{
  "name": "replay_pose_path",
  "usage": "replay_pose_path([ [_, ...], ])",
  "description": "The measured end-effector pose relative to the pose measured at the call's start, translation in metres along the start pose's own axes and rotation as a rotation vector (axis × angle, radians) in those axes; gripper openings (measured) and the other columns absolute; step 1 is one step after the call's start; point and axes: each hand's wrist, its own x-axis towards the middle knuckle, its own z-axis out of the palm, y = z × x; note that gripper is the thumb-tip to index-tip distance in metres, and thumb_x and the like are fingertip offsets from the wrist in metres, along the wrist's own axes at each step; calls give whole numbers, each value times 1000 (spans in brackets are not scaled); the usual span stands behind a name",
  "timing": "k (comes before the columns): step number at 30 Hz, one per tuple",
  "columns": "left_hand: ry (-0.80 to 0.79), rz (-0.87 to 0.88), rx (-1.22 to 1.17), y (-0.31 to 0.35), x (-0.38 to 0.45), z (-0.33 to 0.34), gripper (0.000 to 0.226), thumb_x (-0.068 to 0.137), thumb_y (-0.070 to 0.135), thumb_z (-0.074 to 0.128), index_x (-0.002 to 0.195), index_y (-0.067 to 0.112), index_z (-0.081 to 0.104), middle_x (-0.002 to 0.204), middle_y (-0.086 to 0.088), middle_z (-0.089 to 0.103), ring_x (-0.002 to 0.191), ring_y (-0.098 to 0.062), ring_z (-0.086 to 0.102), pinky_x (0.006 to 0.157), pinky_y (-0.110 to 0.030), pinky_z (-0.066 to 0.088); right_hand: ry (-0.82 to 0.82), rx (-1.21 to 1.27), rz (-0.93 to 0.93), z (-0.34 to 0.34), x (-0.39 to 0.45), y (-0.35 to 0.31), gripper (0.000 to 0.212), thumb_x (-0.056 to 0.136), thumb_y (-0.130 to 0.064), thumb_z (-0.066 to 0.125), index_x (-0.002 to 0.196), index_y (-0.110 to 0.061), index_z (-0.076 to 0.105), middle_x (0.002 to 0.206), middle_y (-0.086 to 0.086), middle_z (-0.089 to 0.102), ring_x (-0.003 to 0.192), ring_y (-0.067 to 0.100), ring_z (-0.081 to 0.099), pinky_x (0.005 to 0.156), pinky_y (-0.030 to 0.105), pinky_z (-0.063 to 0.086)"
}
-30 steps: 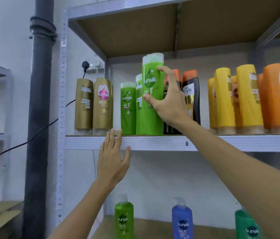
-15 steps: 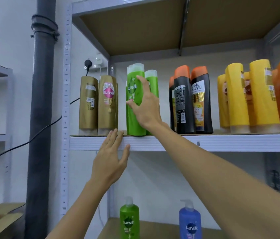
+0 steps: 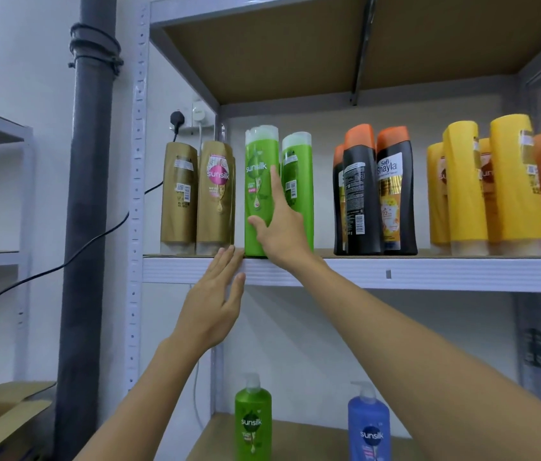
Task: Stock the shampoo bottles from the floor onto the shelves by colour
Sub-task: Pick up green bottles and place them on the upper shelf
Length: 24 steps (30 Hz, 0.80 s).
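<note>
Green shampoo bottle (image 3: 260, 181) upright on shelf (image 3: 395, 272), just right of gold bottles (image 3: 196, 197). Left hand (image 3: 211, 309) flat, fingers straight, tips at shelf edge. Right hand (image 3: 280, 229) fingers extended against green bottle's front.

"sunsilk" reads in white on the tall green bottle (image 3: 260, 181), on the pink label of a gold bottle (image 3: 216, 194), on the green pump bottle (image 3: 252, 424) below, and on the blue pump bottle (image 3: 369, 434) beside it. A black bottle with an orange cap (image 3: 395, 194) reads "Safi Shayla" (smaller print, barcodes and the yellow bottles' labels are too blurred to read).
</note>
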Motion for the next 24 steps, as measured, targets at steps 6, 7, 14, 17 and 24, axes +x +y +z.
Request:
replay_pose_path([
  [6, -24, 23, -8, -4, -1, -4, 54, 101, 47, 28, 154, 36, 33, 159, 25, 22, 144, 19, 3, 117, -17, 17, -50, -78, 72, 4, -12, 4, 96, 99, -15, 63, 159, -42, -7, 83, 7, 62, 70, 20, 54, 81, 35, 50],
  [7, -24, 23, -9, -4, -1, -4, 53, 102, 45, 29, 154, 36, 33, 159, 24, 23, 144, 19, 3, 117, -16, 16, -58, -89, 89, 5, -14, 5, 96, 99, -15, 63, 159, -42, -7, 75, 4, 58, 65, 17, 52, 77, 33, 48],
  [14, -29, 20, -26, -2, -1, -6, 52, 101, 43, 29, 152, 36, 35, 159, 23, 25, 141, 22, 4, 112, -4, 9, -42, -165, 112, 9, -19, 5, 95, 98, -16, 65, 160, -39, -4, 65, 0, 49, 73, 23, 54, 77, 33, 46],
  [17, -37, 31, -32, -4, 0, -7, 45, 108, 29, 35, 153, 33, 35, 159, 21, 26, 140, 23, 4, 108, 3, 4, -55, -174, 108, 10, -23, 7, 97, 98, -15, 65, 160, -39, -5, 67, 0, 50, 75, 23, 54, 81, 36, 49],
  [24, -40, 31, -68, -4, -2, -8, 45, 109, 24, 36, 153, 31, 34, 159, 21, 26, 145, 16, 7, 109, 2, 3, -65, -222, 112, 10, -23, 8, 94, 99, -17, 65, 161, -40, -2, 71, 1, 48, 70, 20, 50, 79, 35, 49],
])
